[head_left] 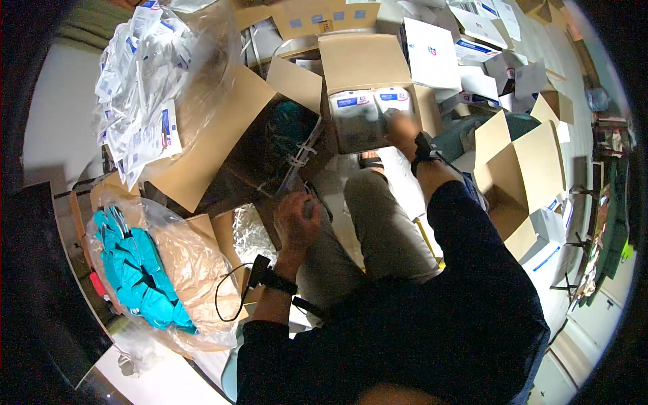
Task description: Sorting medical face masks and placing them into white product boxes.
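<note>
My right hand (403,129), smeared by motion, is at the right side of an open cardboard box (364,61). White packets with blue and red print (354,111) stand inside that box, and the hand touches or nearly touches the right one. Its fingers cannot be made out. Above my left knee, my left hand (297,219) has its fingers curled in. Something small and dark shows at those fingers, but its kind is unclear. Just beyond them is a clear plastic strip with white ties (300,156), beside a dark open box (260,145).
White packets fill a clear bag (152,88) at the far left. Turquoise bundles (138,266) lie in another bag nearer me. An open carton (523,172) stands at the right; white boxes (432,54) are stacked behind. A cable (219,297) loops by my left wrist.
</note>
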A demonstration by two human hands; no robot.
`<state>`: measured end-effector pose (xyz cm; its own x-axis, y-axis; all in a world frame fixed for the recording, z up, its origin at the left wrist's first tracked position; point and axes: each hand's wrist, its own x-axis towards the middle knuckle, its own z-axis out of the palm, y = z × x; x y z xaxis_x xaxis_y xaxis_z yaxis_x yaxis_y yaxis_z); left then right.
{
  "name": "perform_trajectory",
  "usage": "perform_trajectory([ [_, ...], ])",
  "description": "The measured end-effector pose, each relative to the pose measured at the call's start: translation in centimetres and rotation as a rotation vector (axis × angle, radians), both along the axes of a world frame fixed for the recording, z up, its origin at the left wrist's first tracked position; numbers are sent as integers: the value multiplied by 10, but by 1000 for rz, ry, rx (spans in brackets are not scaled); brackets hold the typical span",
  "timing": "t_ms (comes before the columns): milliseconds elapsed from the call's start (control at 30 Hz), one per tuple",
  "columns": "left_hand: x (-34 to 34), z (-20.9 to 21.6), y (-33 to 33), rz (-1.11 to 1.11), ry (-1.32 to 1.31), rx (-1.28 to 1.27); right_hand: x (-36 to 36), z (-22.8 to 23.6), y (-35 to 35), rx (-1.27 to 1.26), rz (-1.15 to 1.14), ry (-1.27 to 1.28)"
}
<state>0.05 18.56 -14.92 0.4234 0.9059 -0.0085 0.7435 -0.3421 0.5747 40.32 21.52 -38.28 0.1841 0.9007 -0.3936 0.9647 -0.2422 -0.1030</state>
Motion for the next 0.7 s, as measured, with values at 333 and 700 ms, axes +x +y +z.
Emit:
perform_trajectory([
  [333, -6, -11, 0, 22, -45, 91, -44, 29, 20, -74, -155, -236],
  [700, 2, -5, 10, 2, -31, -65, -19, -40, 15, 216, -530, -291],
])
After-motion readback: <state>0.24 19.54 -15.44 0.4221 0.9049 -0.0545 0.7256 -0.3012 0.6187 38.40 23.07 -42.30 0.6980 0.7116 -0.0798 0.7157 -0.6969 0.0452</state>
